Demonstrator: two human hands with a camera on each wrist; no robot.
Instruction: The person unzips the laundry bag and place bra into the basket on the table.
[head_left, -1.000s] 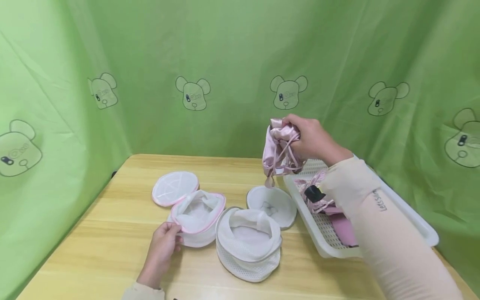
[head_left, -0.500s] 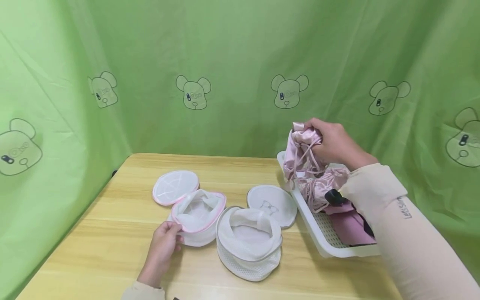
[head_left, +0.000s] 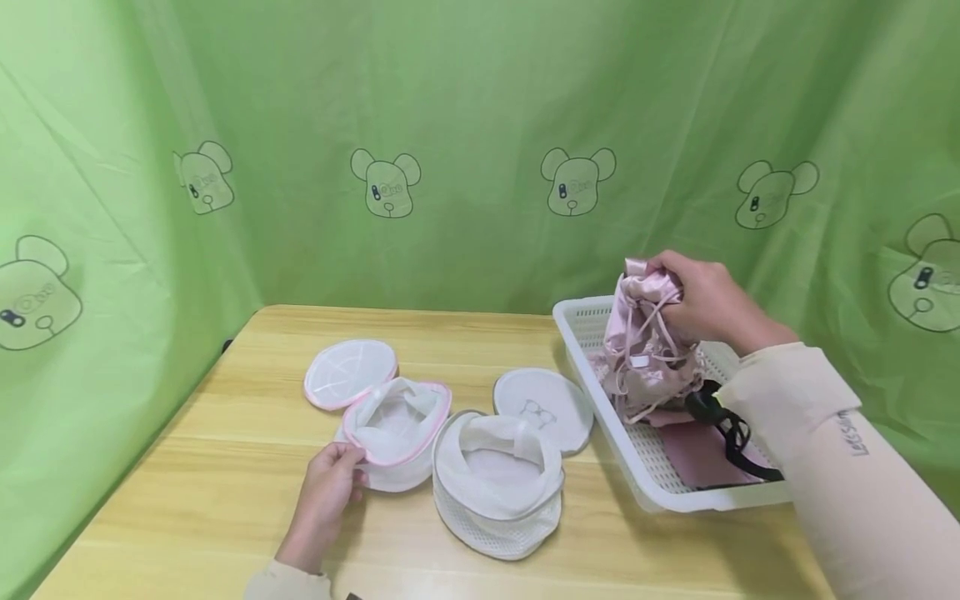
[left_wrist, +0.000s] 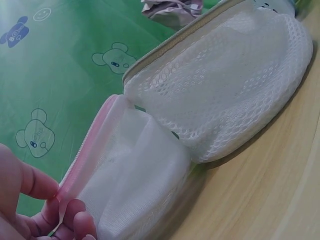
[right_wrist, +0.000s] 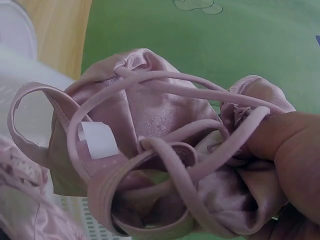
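My right hand (head_left: pixel 708 304) grips a bunched pink satin item (head_left: pixel 648 321) with thin cords, fabric loops and a white tag. It hangs low over the white plastic basket (head_left: pixel 630 467); its exact kind cannot be told. In the right wrist view, the satin item (right_wrist: pixel 155 115) fills the middle, its cords crossing in front. My left hand (head_left: pixel 327 492) pinches the pink zip edge of a white mesh laundry bag (head_left: pixel 405 475), whose round lid (head_left: pixel 351 373) is folded back. The left wrist view shows thumb and fingers on the edge of that mesh bag (left_wrist: pixel 135 175).
A second white mesh laundry bag (head_left: pixel 498 517) with a grey edge stands beside the first, its lid (head_left: pixel 543 408) laid back. In the basket lie more pink satin, a flat pink piece (head_left: pixel 701 457) and a black strapped item (head_left: pixel 723 425). A green curtain (head_left: pixel 465 100) hangs behind the wooden table (head_left: pixel 225 467).
My right hand has moved right and down with the pink satin item, from left of the basket to over it. The left hand keeps its place on the mesh bag's edge.
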